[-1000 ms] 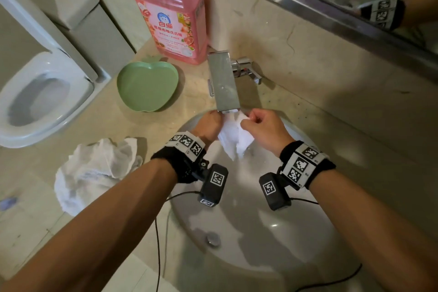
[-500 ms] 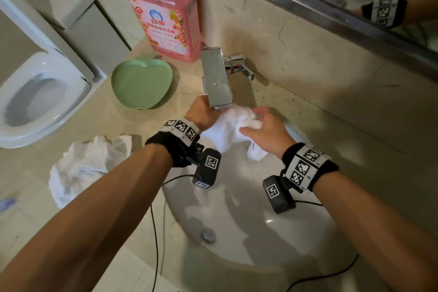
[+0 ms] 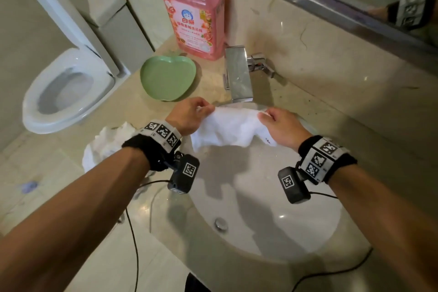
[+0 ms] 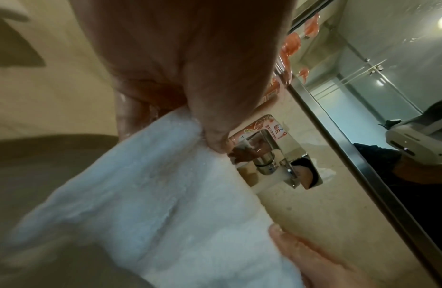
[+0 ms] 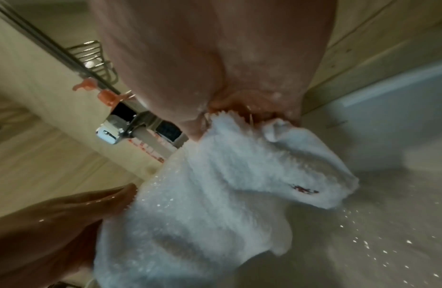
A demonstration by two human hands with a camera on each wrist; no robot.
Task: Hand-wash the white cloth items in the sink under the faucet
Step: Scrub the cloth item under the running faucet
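Two white cloths: one white cloth (image 3: pixel 227 129) stretched under the faucet (image 3: pixel 239 78) above the sink (image 3: pixel 308 232), fingers of left hand (image 3: pixel 187 117) and right hand (image 3: pixel 282 125) pinching its ends; one crumpled cloth (image 3: pixel 111 142) on tabletop (image 3: pixel 132 114). One pink bottle (image 3: pixel 193 10), label "白猫". One green dish (image 3: pixel 167 78).

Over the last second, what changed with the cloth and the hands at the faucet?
The hands moved apart: the left hand and right hand now hold the white cloth stretched wide under the faucet, where it was bunched between them before. Both hands kept their pinch. The second cloth on the counter and the green dish stayed put.
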